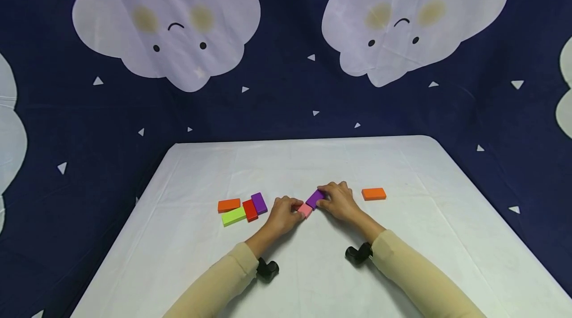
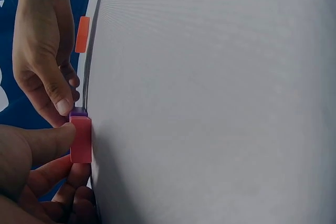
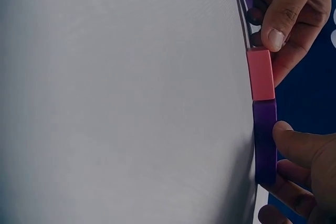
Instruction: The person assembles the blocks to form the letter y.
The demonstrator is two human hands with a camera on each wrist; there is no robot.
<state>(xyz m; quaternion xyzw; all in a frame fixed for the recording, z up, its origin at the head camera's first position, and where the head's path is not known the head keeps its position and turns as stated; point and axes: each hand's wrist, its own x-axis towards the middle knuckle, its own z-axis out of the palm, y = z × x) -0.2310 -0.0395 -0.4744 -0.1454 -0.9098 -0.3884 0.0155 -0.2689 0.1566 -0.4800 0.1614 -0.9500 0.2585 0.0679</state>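
Both forearms reached forward over the white worktop point(image 1: 402, 258), wrists low, hands meeting near its middle. The left hand point(image 1: 282, 215) curled its thumb and fingers around the pink block point(image 1: 306, 210), pinching it. The right hand point(image 1: 340, 201) gripped the purple block point(image 1: 315, 198) the same way. The two blocks lay flat on the worktop, touching end to end in one line between the hands

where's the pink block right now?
Head view: the pink block lies near the table's middle, pinched by the left hand, end to end with the purple block held by the right hand.
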